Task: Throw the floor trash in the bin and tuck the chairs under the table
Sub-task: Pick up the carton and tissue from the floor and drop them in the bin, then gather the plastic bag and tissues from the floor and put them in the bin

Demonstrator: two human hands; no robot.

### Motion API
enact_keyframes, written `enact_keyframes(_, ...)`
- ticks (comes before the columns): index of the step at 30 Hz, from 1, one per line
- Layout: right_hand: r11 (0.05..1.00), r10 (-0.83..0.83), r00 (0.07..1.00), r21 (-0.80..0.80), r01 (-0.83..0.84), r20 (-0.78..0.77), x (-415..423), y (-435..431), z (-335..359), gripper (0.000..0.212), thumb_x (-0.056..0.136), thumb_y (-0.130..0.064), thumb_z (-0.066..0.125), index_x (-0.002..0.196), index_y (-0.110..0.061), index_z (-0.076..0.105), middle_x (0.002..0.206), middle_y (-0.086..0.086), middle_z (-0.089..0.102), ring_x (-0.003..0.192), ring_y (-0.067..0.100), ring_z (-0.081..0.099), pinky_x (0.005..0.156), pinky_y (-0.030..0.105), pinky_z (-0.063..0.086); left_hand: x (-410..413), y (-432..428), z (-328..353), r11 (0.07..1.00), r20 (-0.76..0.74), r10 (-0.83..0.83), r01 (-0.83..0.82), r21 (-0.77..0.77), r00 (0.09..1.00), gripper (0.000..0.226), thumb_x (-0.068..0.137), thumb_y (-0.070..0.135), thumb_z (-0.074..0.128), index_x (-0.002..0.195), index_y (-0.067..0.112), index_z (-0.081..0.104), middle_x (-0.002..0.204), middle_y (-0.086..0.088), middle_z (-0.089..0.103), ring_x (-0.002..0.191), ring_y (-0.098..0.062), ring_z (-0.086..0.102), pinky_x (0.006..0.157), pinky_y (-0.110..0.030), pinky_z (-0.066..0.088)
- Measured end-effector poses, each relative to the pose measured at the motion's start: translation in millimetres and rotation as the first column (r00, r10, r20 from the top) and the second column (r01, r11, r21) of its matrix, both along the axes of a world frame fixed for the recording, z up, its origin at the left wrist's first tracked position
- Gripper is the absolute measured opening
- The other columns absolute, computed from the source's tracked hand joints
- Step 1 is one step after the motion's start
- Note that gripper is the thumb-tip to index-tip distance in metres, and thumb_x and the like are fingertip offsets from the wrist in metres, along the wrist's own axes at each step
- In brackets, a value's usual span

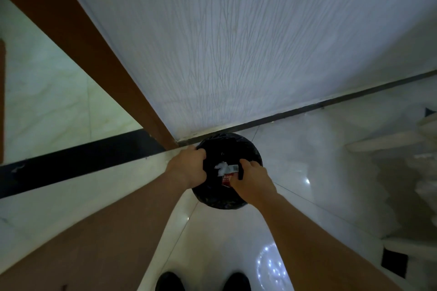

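Note:
A round bin (220, 201) lined with a black bag stands on the pale tiled floor against the wall. My left hand (188, 166) is closed on the bin's left rim. My right hand (254, 178) hovers over the right side of the opening, fingers curled around a red-and-white wrapper (227, 178) and a dark strip. A crumpled white tissue (221, 167) shows in the opening between my hands. No chair or table is fully in view.
A white textured wall (236, 42) rises right behind the bin. A brown door frame (94, 59) and a dark threshold strip (71, 165) lie to the left. Pale ornate furniture (402, 149) stands at the right edge. My shoes (203, 282) show at the bottom.

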State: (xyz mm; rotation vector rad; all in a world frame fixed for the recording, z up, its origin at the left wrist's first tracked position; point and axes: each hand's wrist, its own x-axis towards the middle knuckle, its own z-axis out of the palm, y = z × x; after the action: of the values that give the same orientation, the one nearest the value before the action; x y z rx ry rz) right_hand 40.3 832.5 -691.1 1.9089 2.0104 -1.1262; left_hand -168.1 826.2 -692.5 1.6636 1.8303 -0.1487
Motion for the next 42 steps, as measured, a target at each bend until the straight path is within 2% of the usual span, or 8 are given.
enact_keyframes(7,0.998,0.041,0.997,0.048,-0.044,0.060,12.5,-14.5,90.4,0.062,0.095,-0.047,0.048,0.150,-0.019,0.038,0.143,0.008,0.049,0.131,0.029,0.044,0.104,0.046,0.046,9.6,-13.6,86.0,0.998,-0.018,-0.051,0.052,0.028,0.999,0.036,0.082,0.017,0.063,0.118,0.014,0.059,0.117,-0.008,0.052,0.103,-0.025,0.056,0.083,-0.041,0.054)
enact_keyframes(14,0.995,-0.009,0.999,0.099,0.004,0.050,21.4,-43.2,228.1,0.053,0.090,-0.044,0.046,0.138,-0.022,0.049,0.127,0.005,0.056,0.113,0.025,0.055,0.094,0.046,0.054,23.4,-32.1,227.9,0.990,-0.028,-0.100,0.103,0.099,0.995,0.031,0.085,0.018,0.060,0.115,0.015,0.059,0.111,-0.006,0.052,0.099,-0.023,0.055,0.078,-0.038,0.054)
enact_keyframes(17,0.991,-0.001,0.996,0.135,-0.011,0.087,23.1,-64.8,290.1,0.053,0.096,-0.042,0.046,0.143,-0.019,0.046,0.135,0.007,0.054,0.121,0.027,0.052,0.099,0.044,0.050,28.6,-45.7,286.0,0.979,-0.030,-0.161,0.164,0.124,0.986,0.025,0.086,0.020,0.059,0.111,0.015,0.058,0.110,-0.006,0.052,0.099,-0.023,0.055,0.078,-0.038,0.053)
enact_keyframes(23,0.982,-0.055,0.992,0.184,0.032,0.117,27.3,-126.3,390.8,0.054,0.100,-0.037,0.046,0.150,-0.016,0.038,0.148,0.009,0.046,0.134,0.031,0.044,0.107,0.044,0.043,33.7,-89.5,388.9,0.940,-0.127,-0.290,0.307,0.147,0.949,0.037,0.088,0.025,0.058,0.125,0.018,0.054,0.117,-0.006,0.051,0.106,-0.024,0.053,0.074,-0.033,0.042)
enact_keyframes(26,0.977,-0.094,0.988,0.204,0.068,0.124,32.2,-163.1,436.3,0.055,0.100,-0.039,0.046,0.150,-0.016,0.038,0.148,0.010,0.047,0.134,0.031,0.045,0.106,0.044,0.044,37.0,-116.8,434.7,0.908,-0.200,-0.350,0.384,0.168,0.915,0.037,0.087,0.025,0.058,0.123,0.018,0.055,0.116,-0.006,0.052,0.104,-0.025,0.054,0.076,-0.035,0.043)
enact_keyframes(31,0.961,-0.165,0.973,0.248,0.122,0.161,50.8,-221.5,503.2,0.055,0.099,-0.043,0.045,0.146,-0.014,0.042,0.142,0.013,0.050,0.128,0.034,0.049,0.101,0.043,0.046,64.9,-156.0,497.8,0.839,-0.222,-0.444,0.489,0.236,0.868,0.042,0.089,0.026,0.058,0.129,0.016,0.054,0.121,-0.007,0.052,0.107,-0.025,0.054,0.085,-0.037,0.049)
enact_keyframes(36,0.942,-0.253,0.952,0.266,0.202,0.174,81.5,-275.9,548.6,0.060,0.098,-0.044,0.046,0.148,-0.013,0.039,0.143,0.016,0.050,0.130,0.035,0.049,0.105,0.044,0.045,109.3,-195.0,543.6,0.759,-0.242,-0.539,0.589,0.275,0.807,0.032,0.087,0.020,0.055,0.119,0.017,0.055,0.117,-0.007,0.051,0.106,-0.026,0.053,0.076,-0.035,0.041)
enact_keyframes(42,0.901,-0.372,0.911,0.302,0.310,0.176,125.3,-345.1,587.2,0.065,0.098,-0.044,0.046,0.154,-0.014,0.033,0.148,0.016,0.048,0.132,0.034,0.049,0.105,0.041,0.043,158.5,-243.9,591.6,0.672,-0.273,-0.607,0.666,0.324,0.746,0.033,0.086,0.017,0.053,0.118,0.016,0.055,0.115,-0.008,0.052,0.102,-0.028,0.054,0.078,-0.038,0.046)
